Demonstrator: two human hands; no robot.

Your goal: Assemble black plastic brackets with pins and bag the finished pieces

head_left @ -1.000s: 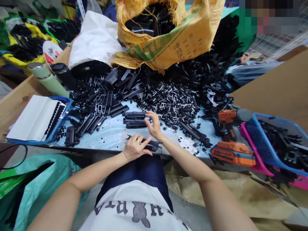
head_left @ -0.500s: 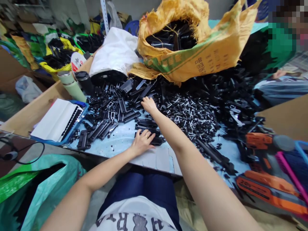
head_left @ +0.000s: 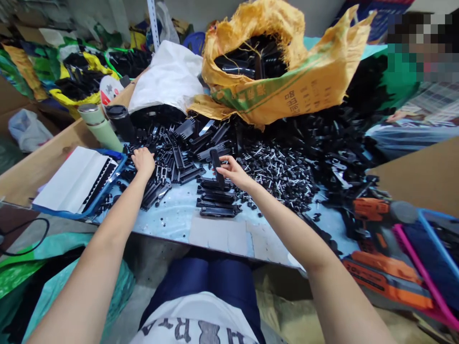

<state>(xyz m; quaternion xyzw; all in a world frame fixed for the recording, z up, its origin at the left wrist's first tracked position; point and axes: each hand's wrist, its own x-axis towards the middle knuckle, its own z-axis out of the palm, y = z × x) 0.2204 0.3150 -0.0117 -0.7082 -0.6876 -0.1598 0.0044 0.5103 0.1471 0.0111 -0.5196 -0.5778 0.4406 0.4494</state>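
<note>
A long black plastic piece (head_left: 216, 165) is pinched between the fingers and thumb of my right hand (head_left: 234, 173), tilted upright above the table. Below it lies a row of similar black plastic pieces (head_left: 217, 210), side by side near the front edge. Over at the left, my left hand (head_left: 144, 162) is down at the near side of a heap of small black parts (head_left: 161, 148), fingers curled; what they grip is hidden. To the right of my right hand spreads a pile of black-headed screws (head_left: 279, 165) with silver shanks.
A yellow woven sack (head_left: 287, 100) full of black parts stands at the back beside a white sack (head_left: 168, 76). Left are a pale green flask (head_left: 103, 131), a black cup (head_left: 120, 122) and a blue tray (head_left: 68, 213). An orange power drill (head_left: 371, 210) lies right; another person sits beyond.
My left hand has left the row of pieces and moved left to the small parts heap. My right hand has lifted a black plastic piece and drawn it nearer, over the row.
</note>
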